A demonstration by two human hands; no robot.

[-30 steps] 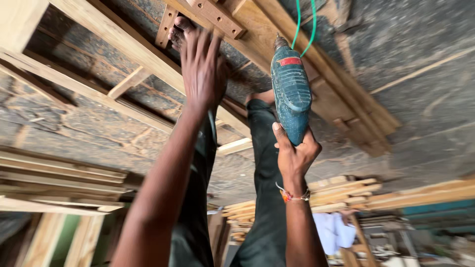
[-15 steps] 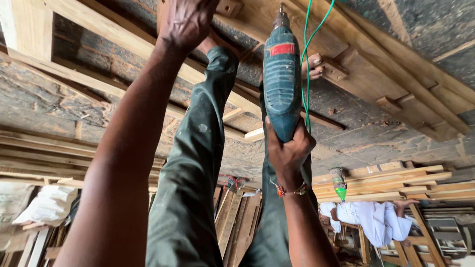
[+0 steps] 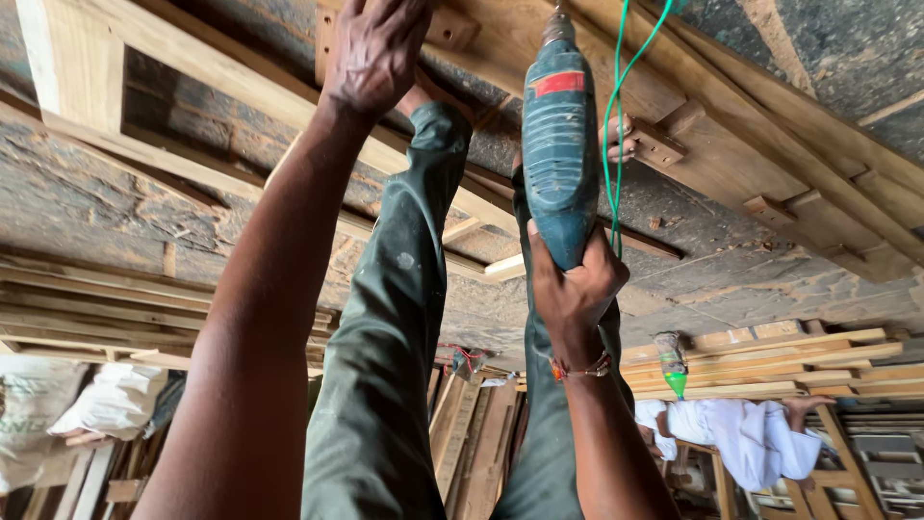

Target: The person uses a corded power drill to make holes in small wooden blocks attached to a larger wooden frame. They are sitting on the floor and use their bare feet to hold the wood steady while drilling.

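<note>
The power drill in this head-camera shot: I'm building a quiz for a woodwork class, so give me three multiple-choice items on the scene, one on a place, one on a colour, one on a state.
1. Where does the left hand rest?
A. On the wooden frame
B. On the stacked planks
C. On the white sack

2. What colour is the cord beside the power drill?
A. Red
B. Green
C. Yellow

3. How is the power drill held?
A. Lying loose on the floor
B. Gripped in both hands
C. Gripped by the right hand alone, bit end toward the wooden frame

Answers: 1 A, the palm lies flat on the wood. 2 B, a bright green line runs along the tool. 3 C, only the right hand's fingers wrap its handle end.
</note>
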